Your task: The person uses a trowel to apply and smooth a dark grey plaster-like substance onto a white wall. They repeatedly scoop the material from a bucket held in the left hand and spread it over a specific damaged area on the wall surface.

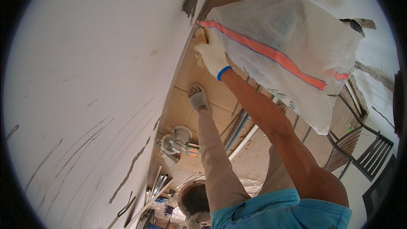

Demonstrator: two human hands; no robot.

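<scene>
My right hand (212,55), in a pale knit glove with a blue cuff, reaches far forward, low by the white wall. Its fingers are closed beside a corner of a large white woven sack (292,29) with an orange-red stripe. A brownish piece (201,36) shows at the fingers; I cannot make out what it is. Down at the bottom edge, my left hand (193,220), also gloved, is closed at the rim of a round bucket (193,197) with a dark inside. Part of that hand is cut off by the picture's edge.
The wall (93,80) on the left has dark scratches and a hole. Brown boards (182,76) cover the floor under my sandalled foot (197,95). A pale machine with a round part (178,138), long strips (239,131), and a slatted metal chair (373,152) stand or lie around.
</scene>
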